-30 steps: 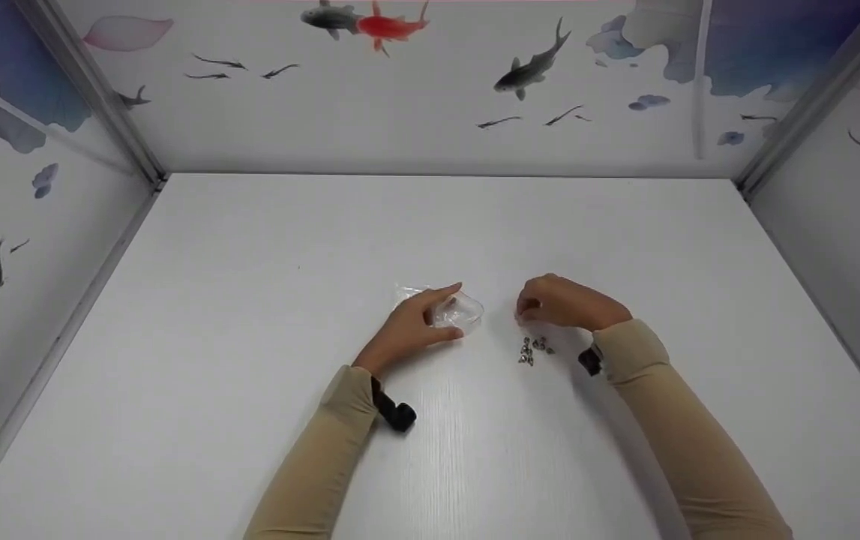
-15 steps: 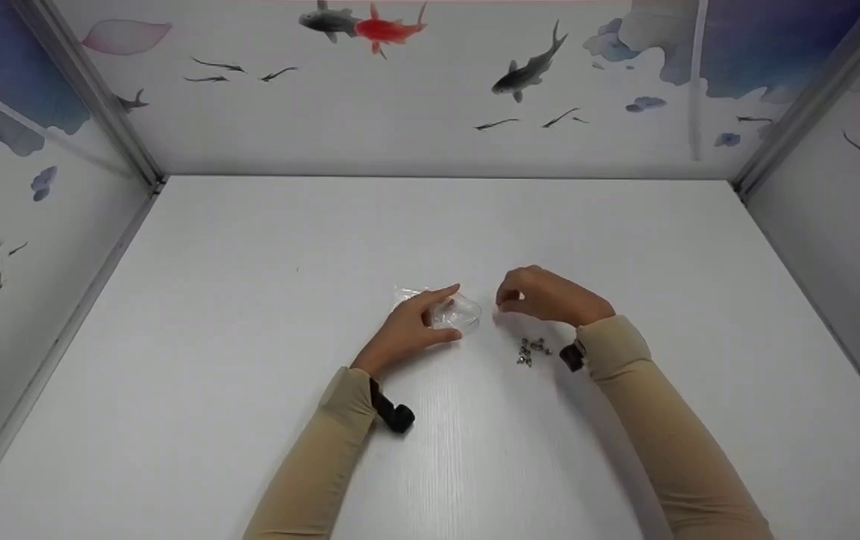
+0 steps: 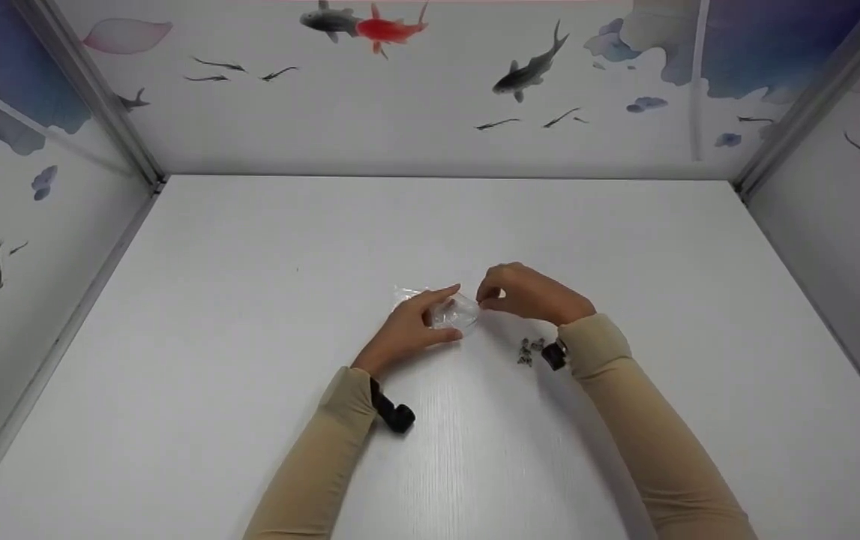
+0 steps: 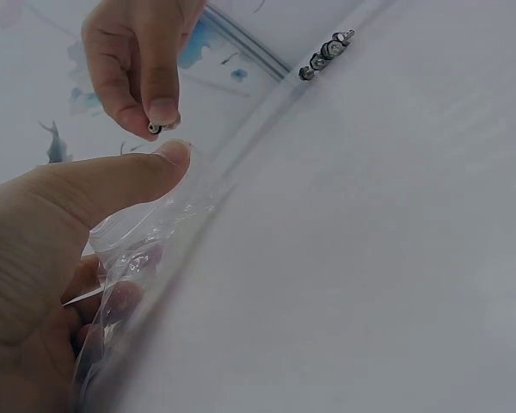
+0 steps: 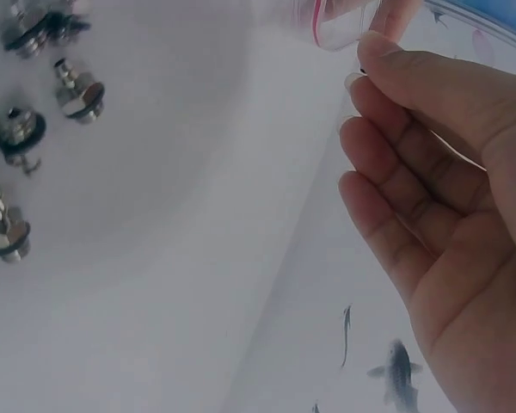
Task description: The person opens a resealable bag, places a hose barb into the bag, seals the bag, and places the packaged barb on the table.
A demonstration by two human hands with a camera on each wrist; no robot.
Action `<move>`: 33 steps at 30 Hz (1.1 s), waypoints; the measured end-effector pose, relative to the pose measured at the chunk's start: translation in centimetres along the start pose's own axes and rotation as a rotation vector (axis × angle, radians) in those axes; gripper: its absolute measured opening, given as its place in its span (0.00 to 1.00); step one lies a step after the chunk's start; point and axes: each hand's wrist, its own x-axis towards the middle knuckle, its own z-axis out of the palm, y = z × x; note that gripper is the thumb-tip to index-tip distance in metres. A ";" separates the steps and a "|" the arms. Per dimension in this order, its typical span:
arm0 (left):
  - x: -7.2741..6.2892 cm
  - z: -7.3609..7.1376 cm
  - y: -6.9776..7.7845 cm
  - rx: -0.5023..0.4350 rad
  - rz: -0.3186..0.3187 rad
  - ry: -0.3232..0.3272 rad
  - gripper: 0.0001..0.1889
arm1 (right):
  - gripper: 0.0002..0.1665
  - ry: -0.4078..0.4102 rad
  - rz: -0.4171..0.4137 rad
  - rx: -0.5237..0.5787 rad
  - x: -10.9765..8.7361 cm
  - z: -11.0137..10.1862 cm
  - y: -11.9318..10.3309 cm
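My left hand (image 3: 407, 330) holds a clear plastic zip bag (image 3: 453, 316), thumb and fingers spread about its gaping mouth. A pink line marks the bag's rim (image 5: 317, 21) in the right wrist view. Just right of that mouth, my right hand (image 3: 531, 294) pinches a small metal fitting (image 4: 156, 128) between thumb and forefinger. Only the fitting's end shows; the fingertips cover the rest. Several more metal fittings (image 3: 525, 351) with dark rings lie on the table below the right hand, partly behind the wrist camera in the head view.
The white table (image 3: 250, 375) is bounded by printed panels with fish, such as the back panel (image 3: 415, 135). Black wrist cameras (image 3: 400, 418) sit at both cuffs. A tiny dark speck (image 3: 297, 269) lies left of the bag.
My right hand has moved left from above the loose fittings to the edge of the bag's mouth, fingers still pinched. The left hand and the bag have stayed in place.
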 end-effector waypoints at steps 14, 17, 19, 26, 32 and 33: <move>-0.2 -0.1 0.3 -0.027 0.004 0.002 0.37 | 0.11 0.014 -0.021 -0.013 0.6 0.2 -0.8; -0.2 -0.1 0.3 -0.024 0.005 -0.001 0.38 | 0.11 0.010 -0.021 -0.019 0.6 0.2 -0.9; -0.2 -0.1 0.3 -0.020 0.005 -0.003 0.38 | 0.11 0.005 -0.017 -0.028 0.6 0.2 -0.9; -0.2 -0.1 0.3 -0.029 0.000 -0.001 0.38 | 0.11 -0.011 -0.009 -0.033 0.1 -0.1 -0.8; -0.3 0.0 0.4 -0.019 -0.008 0.000 0.38 | 0.11 -0.028 -0.001 0.002 -0.6 -0.4 -0.5; -0.3 0.0 0.4 -0.018 -0.012 0.000 0.38 | 0.11 -0.032 0.004 0.007 -0.8 -0.4 -0.4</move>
